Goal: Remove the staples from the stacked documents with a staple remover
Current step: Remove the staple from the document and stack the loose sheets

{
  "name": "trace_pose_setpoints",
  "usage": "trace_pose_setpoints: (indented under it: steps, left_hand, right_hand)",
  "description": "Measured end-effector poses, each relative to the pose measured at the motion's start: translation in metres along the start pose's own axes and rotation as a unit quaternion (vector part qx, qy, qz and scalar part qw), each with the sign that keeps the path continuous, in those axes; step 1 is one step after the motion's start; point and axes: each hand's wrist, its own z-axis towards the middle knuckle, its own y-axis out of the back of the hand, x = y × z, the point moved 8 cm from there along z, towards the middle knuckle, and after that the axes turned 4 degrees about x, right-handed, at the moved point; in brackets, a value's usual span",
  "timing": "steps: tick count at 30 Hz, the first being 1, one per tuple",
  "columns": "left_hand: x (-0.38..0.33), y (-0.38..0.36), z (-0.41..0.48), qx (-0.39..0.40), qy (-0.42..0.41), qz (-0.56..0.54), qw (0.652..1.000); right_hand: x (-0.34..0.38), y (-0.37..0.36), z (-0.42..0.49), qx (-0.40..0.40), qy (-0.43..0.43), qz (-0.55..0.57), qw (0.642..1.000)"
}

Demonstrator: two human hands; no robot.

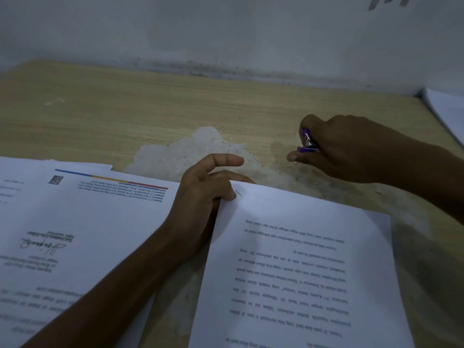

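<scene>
Left hand: I see it at frame centre, pinching the upper left corner of the stapled document, thumb on top of the sheet, one finger under it, forefinger stretched out straight above.
Staple: a short slanted line in that corner, just beside the thumb tip.
Right hand: right of centre, above the document and apart from it, fingers and thumb curled round the staple remover.
Staple remover: purple with a metal middle, well apart from the staple, up and to its right, held over the bare worktop.
Other papers: a spread of printed sheets at lower left, under my view of the left forearm.
Hard to make out: the light is dim and the hand covers most of the remover, so I cannot tell if its claws are squeezed together; it looks partly closed.
Cut off: another paper stack runs out of the frame's right edge.
</scene>
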Motion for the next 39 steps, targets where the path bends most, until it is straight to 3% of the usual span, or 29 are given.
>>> trace_pose_setpoints:
  steps: [4,8,16,20,23,35,39]
  left_hand:
    - [0.000,0.000,-0.001,-0.009,0.001,0.007,1.000]
    - [0.001,0.000,-0.001,-0.013,0.005,0.006,1.000]
    - [0.000,0.001,-0.001,-0.021,0.003,0.015,1.000]
    - [0.000,0.001,-0.002,-0.022,0.000,0.013,1.000]
    - [0.000,0.001,-0.001,-0.022,-0.001,0.014,1.000]
    - [-0.001,0.000,-0.002,-0.008,-0.009,0.020,1.000]
    - [-0.001,-0.001,-0.002,-0.004,-0.012,0.031,0.999]
  right_hand:
    - [-0.001,-0.003,0.001,-0.017,-0.011,-0.033,0.999]
    - [0.004,-0.013,0.002,0.025,-0.011,-0.046,0.999]
    - [0.019,-0.013,0.000,0.021,0.007,0.049,0.999]
    - [0.025,0.001,-0.002,-0.087,0.077,0.009,0.993]
    - [0.024,0.008,-0.002,-0.122,0.098,0.051,0.986]
    - [0.048,0.000,-0.006,-0.132,0.130,0.023,0.982]
    - [0.044,-0.003,-0.004,-0.092,0.109,0.052,0.988]
